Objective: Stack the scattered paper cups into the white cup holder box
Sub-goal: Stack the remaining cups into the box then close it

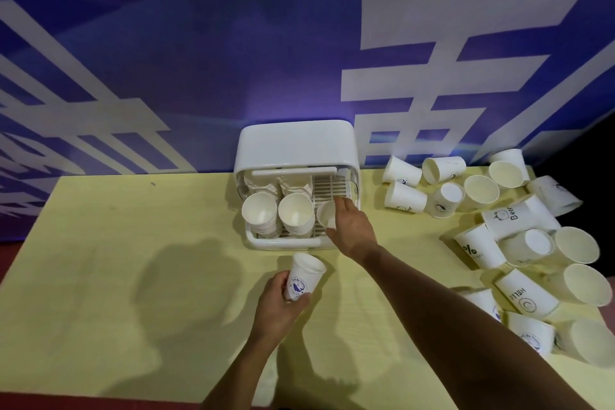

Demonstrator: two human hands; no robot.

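Observation:
The white cup holder box [296,143] stands open at the table's far middle. Two stacks of paper cups [278,215] lie in its left and middle lanes. My right hand [351,226] reaches into the right lane and holds a single cup [325,214] there, its mouth facing me. My left hand [278,304] grips another white cup with a blue round logo [304,276] in front of the box, held above the table. Several loose cups [519,243] lie scattered on the right side of the table.
The yellow table [116,260] stretches wide to the left of the box. A blue wall with large white characters [199,60] rises right behind it. The table's right edge lies just past the scattered cups.

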